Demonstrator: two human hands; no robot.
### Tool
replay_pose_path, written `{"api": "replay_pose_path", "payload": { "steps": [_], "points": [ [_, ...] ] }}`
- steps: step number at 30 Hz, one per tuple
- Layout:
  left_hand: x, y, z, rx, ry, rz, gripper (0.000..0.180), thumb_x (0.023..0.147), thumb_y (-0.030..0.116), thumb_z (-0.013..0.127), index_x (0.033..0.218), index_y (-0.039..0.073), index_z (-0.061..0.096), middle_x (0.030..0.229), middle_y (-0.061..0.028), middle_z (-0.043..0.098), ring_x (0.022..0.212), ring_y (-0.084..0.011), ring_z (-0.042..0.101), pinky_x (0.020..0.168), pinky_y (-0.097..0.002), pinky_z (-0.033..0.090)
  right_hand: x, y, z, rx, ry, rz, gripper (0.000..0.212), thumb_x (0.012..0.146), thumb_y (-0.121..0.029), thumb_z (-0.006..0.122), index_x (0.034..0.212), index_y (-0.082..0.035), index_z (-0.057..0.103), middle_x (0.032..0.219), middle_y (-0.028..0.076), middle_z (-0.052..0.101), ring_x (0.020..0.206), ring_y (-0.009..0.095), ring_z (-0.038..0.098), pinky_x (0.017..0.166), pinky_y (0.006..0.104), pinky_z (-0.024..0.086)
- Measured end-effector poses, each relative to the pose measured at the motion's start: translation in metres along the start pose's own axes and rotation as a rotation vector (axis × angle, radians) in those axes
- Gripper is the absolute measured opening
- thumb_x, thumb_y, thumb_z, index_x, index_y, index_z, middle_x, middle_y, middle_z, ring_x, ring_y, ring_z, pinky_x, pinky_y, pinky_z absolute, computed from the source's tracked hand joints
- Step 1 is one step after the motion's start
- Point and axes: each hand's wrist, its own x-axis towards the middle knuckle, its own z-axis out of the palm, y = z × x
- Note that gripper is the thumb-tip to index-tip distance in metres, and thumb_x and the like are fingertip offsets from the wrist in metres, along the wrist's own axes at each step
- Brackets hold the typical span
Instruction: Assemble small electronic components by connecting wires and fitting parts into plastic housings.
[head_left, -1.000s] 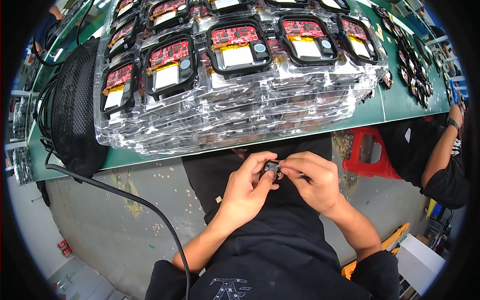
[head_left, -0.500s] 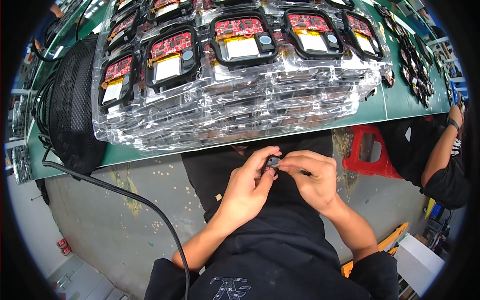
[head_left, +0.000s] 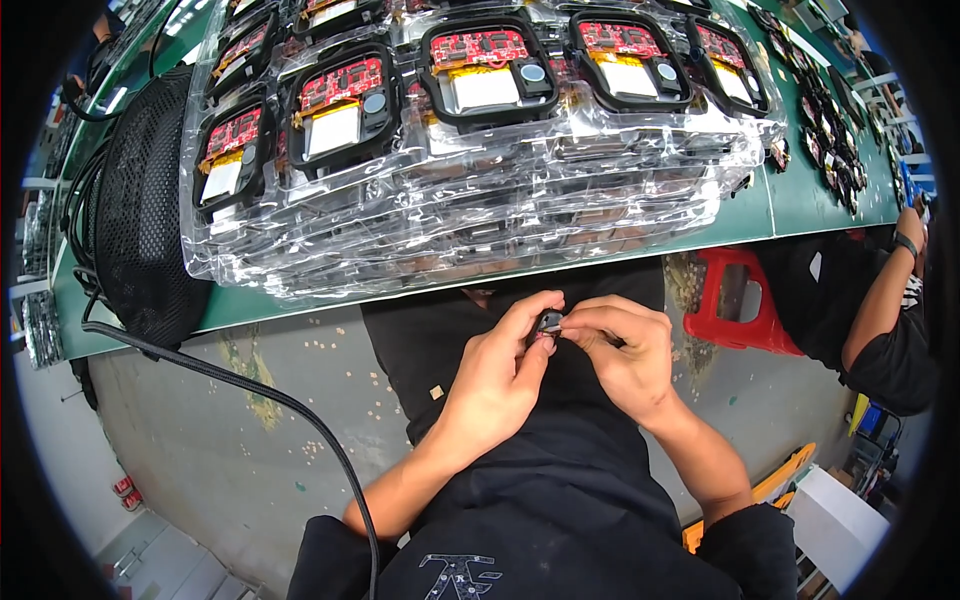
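Observation:
Over my lap, just off the table's near edge, my left hand [head_left: 494, 374] pinches a small dark rounded part [head_left: 549, 321] between thumb and fingers. Its exact kind is too small to make out. My right hand [head_left: 630, 352] meets it from the right, with thumb and forefinger pressed together at the part's right side. Whether those fingertips hold a separate little piece is hidden. Beyond my hands, a tall stack of clear plastic trays [head_left: 480, 215] bears several black-framed device housings [head_left: 490, 72] with red circuit boards, white battery packs and round grey discs.
A black mesh bag [head_left: 145, 210] stands left of the trays on the green table [head_left: 800, 215], and a thick black cable [head_left: 290, 400] hangs down past my left arm. More small dark parts [head_left: 830, 140] lie at the far right. A co-worker's arm [head_left: 885, 295] and a red stool [head_left: 735, 300] are on the right.
The small dark part has turned slightly in my fingers. My right fingertips have shifted a little against it; otherwise both hands stay in place.

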Motion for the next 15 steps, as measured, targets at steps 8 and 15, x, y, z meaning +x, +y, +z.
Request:
{"api": "replay_pose_path", "payload": {
  "steps": [8,15],
  "points": [
    [-0.001,0.003,0.003,0.084,0.023,0.077,0.059,0.100,-0.011,0.055,0.154,0.002,0.036,0.139,-0.0239,0.064,0.122,-0.0263,0.068,0.101,-0.0341,0.055,0.005,0.002,0.004,-0.023,0.001,0.102,0.022,0.084,0.004,0.078,0.105,-0.001,0.072,0.092,0.007,0.063,0.067,0.014,0.054,0.060,0.0286,0.045],
    [-0.002,-0.001,0.007,0.263,0.057,0.212,0.067,0.098,-0.011,0.056,0.158,0.001,0.028,0.138,-0.0256,0.064,0.124,-0.0368,0.067,0.104,-0.0385,0.053,0.010,-0.002,-0.003,-0.064,-0.062,0.077,0.021,0.086,0.004,0.075,0.106,0.001,0.070,0.100,0.011,0.069,0.073,0.022,0.063,0.064,0.0328,0.050]
  ]
}}
